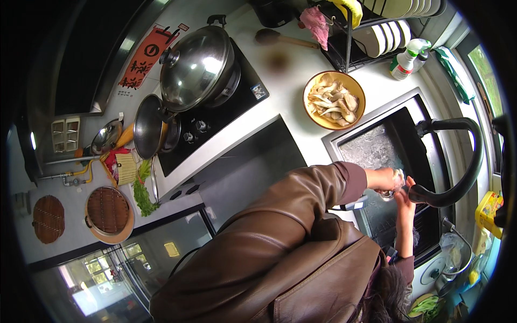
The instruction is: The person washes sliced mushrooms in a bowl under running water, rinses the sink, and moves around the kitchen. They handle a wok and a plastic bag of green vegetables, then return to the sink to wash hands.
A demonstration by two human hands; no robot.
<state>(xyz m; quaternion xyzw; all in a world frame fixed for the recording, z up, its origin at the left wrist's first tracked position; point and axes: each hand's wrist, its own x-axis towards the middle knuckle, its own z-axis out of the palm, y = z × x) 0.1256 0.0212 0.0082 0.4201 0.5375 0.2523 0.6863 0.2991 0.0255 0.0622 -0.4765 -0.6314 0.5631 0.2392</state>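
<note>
Both hands meet over the dark sink (377,220), close to the end of the black faucet (458,125). My left hand (381,178) is closed, its fingers wet and curled under what looks like running water. Something whitish shows at its fingertips, but splashing hides whether it is water or a held thing. Against it from below comes my right hand (404,200), fingers drawn together beside the faucet's end; what they hold, if anything, is hidden. A yellow bowl (308,114) of torn oyster mushrooms (335,101) stands on the counter past the sink's rim.
A lidded steel wok (196,67) and a dark pan (148,126) sit at the black stove (215,132). Beyond the bowl are a dish rack (350,46) with plates and a spray bottle (405,62). Leafy greens (144,196) lie at the left.
</note>
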